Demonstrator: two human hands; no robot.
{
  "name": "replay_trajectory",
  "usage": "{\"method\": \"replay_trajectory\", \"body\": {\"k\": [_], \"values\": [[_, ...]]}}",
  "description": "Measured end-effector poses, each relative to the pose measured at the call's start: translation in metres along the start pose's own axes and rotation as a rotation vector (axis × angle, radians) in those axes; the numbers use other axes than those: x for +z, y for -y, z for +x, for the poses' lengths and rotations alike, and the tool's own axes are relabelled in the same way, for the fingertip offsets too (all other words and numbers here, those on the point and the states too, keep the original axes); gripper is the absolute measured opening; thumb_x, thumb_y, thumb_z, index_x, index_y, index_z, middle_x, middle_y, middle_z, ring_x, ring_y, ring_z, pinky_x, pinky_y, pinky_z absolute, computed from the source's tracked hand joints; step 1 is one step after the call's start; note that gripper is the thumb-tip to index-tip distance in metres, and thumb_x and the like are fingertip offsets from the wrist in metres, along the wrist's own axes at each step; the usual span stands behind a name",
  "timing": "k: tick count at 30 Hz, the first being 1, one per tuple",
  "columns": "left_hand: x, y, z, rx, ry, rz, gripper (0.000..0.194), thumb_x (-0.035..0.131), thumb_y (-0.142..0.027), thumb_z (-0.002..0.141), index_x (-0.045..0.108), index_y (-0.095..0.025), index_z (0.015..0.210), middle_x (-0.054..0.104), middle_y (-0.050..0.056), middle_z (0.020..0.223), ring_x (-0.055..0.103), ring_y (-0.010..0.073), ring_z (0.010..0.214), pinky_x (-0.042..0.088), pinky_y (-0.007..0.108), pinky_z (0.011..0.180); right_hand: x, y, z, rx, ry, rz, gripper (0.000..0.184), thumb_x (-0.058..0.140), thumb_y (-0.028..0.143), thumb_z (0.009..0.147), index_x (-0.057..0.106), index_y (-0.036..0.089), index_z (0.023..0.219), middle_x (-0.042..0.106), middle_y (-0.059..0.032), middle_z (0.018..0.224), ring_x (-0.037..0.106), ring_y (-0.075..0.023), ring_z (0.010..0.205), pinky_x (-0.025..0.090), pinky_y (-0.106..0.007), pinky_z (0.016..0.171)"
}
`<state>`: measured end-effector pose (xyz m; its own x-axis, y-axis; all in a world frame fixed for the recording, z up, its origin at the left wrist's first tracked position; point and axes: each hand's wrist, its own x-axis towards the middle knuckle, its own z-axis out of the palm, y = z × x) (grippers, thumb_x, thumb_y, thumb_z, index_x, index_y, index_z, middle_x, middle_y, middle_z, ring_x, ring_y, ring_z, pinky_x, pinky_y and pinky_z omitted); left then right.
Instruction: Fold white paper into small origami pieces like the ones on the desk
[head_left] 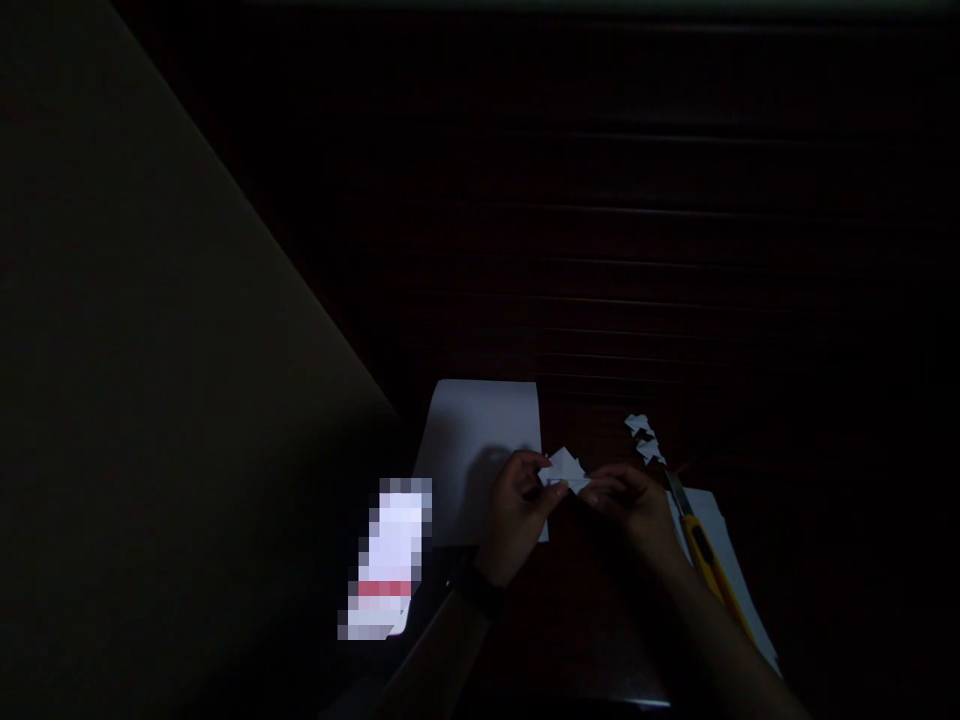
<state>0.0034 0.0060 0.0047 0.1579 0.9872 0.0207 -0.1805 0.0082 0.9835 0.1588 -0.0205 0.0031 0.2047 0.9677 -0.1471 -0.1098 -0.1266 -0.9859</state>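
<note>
A small piece of folded white paper (564, 468) is held up between my two hands, with pointed corners at its top. My left hand (516, 505), with a dark band at the wrist, pinches its left side between thumb and fingers. At the right end, the fingertips of my right hand (634, 505) are closed on the same paper. Finer folds are too dark to make out.
White paper sheets (480, 430) lie behind my left hand. A yellow utility knife (705, 555) rests on more white paper (739, 570) at the right. Small folded paper pieces (645, 440) lie behind it. A lit, blurred screen (394, 540) glows at the left, near a pale wall (187, 350).
</note>
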Motion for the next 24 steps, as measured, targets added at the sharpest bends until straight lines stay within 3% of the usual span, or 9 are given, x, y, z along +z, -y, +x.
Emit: {"method": "replay_trajectory", "body": {"k": [5,11,16,24], "values": [[0.0011,-0.0023,-0.0007,-0.003,0.005,0.022,0.024,0.066,-0.024,0.071,0.050,-0.019,0.089,0.061,0.003,0.086,0.061,0.0152,0.078,0.047,0.024,0.067,0.0025,0.0016,0.0004,-0.018,0.007,0.005,0.028,0.077,0.031,0.059,0.062,0.020,0.080,0.068,-0.0007,0.073,0.062,-0.0174,0.067,0.048,-0.027,0.062],[0.0002,-0.0055,-0.0022,-0.014,0.042,0.020,0.028,0.067,-0.020,0.070,0.051,-0.019,0.093,0.062,0.002,0.084,0.061,0.0145,0.076,0.046,0.022,0.064,0.0024,-0.0024,0.0019,-0.028,-0.077,-0.095,0.027,0.077,0.035,0.058,0.058,0.019,0.068,0.061,0.0026,0.060,0.054,-0.0130,0.055,0.042,-0.024,0.052],[-0.0015,-0.0102,-0.0035,-0.126,0.051,-0.074,0.047,0.070,-0.022,0.067,0.049,-0.021,0.109,0.063,0.001,0.081,0.063,0.0168,0.077,0.049,0.025,0.064,0.0016,-0.0045,0.0017,-0.017,-0.072,-0.065,0.029,0.078,0.036,0.056,0.056,0.019,0.065,0.057,0.0042,0.055,0.049,-0.0117,0.050,0.038,-0.024,0.049],[-0.0052,-0.0040,-0.0018,-0.219,0.051,-0.033,0.047,0.075,-0.029,0.062,0.054,-0.017,0.102,0.062,-0.001,0.065,0.062,0.0148,0.059,0.047,0.023,0.052,-0.0009,-0.0025,0.0003,0.023,-0.046,0.007,0.030,0.079,0.032,0.056,0.054,0.019,0.065,0.057,0.0037,0.057,0.049,-0.0117,0.050,0.038,-0.024,0.048]]}}
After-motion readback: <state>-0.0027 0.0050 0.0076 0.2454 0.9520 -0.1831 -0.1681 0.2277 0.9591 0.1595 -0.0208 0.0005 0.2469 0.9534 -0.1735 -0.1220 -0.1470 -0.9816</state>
